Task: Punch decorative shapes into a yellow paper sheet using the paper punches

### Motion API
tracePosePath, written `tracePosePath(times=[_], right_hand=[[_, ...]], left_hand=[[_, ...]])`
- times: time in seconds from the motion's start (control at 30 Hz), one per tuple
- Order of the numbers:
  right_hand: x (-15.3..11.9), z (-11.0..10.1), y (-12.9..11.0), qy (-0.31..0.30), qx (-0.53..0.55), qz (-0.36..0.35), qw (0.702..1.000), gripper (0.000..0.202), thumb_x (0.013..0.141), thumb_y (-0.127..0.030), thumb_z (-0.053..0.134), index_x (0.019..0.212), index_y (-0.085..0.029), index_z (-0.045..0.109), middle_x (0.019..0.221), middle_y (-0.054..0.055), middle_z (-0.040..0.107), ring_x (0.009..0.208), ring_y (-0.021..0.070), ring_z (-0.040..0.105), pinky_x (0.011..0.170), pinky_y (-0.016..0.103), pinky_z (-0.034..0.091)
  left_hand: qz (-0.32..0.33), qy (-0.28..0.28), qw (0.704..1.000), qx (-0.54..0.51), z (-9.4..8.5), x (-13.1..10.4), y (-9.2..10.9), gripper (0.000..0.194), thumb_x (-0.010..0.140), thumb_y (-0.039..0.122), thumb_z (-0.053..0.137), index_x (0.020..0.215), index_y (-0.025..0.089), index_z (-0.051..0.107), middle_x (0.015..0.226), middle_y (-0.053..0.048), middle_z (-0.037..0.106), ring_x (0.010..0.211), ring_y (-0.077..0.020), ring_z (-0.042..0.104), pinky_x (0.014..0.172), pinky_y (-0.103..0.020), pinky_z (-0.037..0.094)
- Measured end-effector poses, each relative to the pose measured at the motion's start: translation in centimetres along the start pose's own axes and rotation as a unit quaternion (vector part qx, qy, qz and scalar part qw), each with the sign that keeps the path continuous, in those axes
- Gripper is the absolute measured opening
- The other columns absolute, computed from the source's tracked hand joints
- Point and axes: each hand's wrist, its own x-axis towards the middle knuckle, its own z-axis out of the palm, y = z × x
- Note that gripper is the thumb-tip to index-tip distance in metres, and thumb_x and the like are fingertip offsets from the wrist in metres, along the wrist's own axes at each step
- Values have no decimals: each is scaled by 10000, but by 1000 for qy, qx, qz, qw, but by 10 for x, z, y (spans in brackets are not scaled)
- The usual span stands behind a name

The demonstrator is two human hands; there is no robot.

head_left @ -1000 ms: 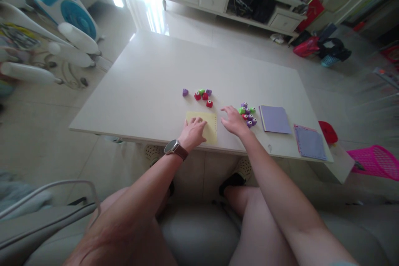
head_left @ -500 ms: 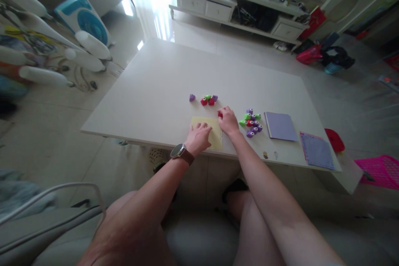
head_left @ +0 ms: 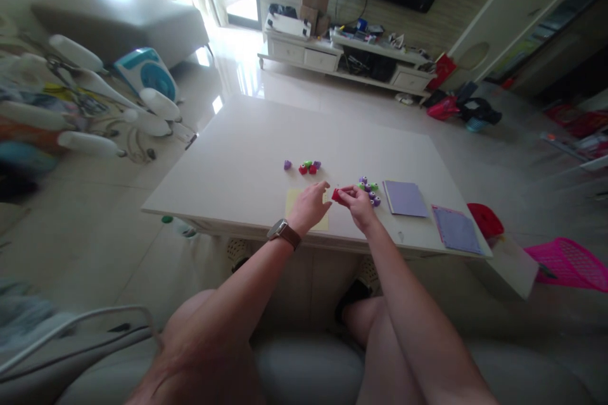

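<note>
My right hand (head_left: 360, 207) pinches a small red piece (head_left: 336, 195) between thumb and fingers. Close to its left, my left hand (head_left: 310, 207) is raised with the thumb and fingers apart, holding nothing. Beneath the left hand lies a yellow paper sheet (head_left: 292, 202), partly covered. Farther back, a small cluster of red, green and purple pieces (head_left: 308, 168) sits beside a lone purple piece (head_left: 287, 165). A second group of purple and green pieces with eye-like dots (head_left: 373, 188) is partly hidden behind my right hand.
A stack of purple paper (head_left: 406, 199) lies right of the pieces, and another purple sheet with a pink edge (head_left: 456, 228) is near the right corner of the white table (head_left: 228, 158). A pink basket (head_left: 570, 264) and a red stool-like object (head_left: 485, 220) stand beyond.
My left hand has lifted off the yellow paper, its fingers opening toward the right hand. My right hand has turned, bringing the red piece into view. The head view has tilted up.
</note>
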Motion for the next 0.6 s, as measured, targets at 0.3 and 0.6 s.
tracePosePath(times=[0.3,0.6], right_hand=[[-36,-8,-48,-16,-57,-47,997,533,589,-560,917,885,-213,642,825,21,733,841,205,715,847,365,564],[-81,-21,-60,1,28,-8,1000,456,681,-557,880,906,-230,656,907,22,762,903,202,738,901,384,601]], left_hand=[[91,54,983,-149,2,-7,36,146,859,136,787,996,172,750,956,-62,763,836,-186,705,796,-329,585],[133,79,970,-187,4,-27,49,226,791,95,809,981,173,715,957,-43,701,795,-144,666,749,-280,565]])
